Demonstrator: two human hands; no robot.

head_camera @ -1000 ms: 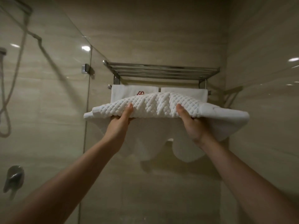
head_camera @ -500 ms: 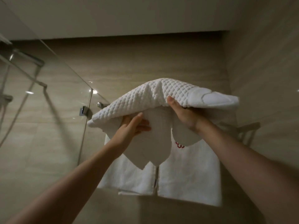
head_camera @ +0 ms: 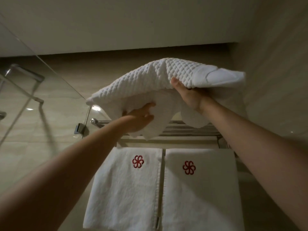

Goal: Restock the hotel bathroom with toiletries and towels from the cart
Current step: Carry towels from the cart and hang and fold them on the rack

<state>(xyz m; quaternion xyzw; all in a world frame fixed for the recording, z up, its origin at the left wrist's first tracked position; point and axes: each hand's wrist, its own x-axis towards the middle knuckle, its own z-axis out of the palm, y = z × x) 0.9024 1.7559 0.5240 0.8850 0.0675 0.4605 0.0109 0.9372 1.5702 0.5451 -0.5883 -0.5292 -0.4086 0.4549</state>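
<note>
A folded white waffle-textured towel (head_camera: 150,84) is held up above the chrome towel rack (head_camera: 186,129) on the wall. My left hand (head_camera: 138,117) grips its lower left side from beneath, fingers curled into the cloth. My right hand (head_camera: 186,94) grips the towel's right part from below, thumb against the textured face. Loose corners of the towel hang down in front of the rack. Two white towels with red flower logos, the left hanging towel (head_camera: 126,189) and the right hanging towel (head_camera: 200,194), hang side by side from the bar under the rack.
A glass shower screen (head_camera: 41,114) with a metal clamp (head_camera: 80,129) stands to the left. Tiled walls close in behind and on the right. The ceiling (head_camera: 133,22) is near above the raised towel.
Both hands have lifted the waffle towel from below the rack to above it. The view tilted upward, so the two hanging logo towels now show fully below.
</note>
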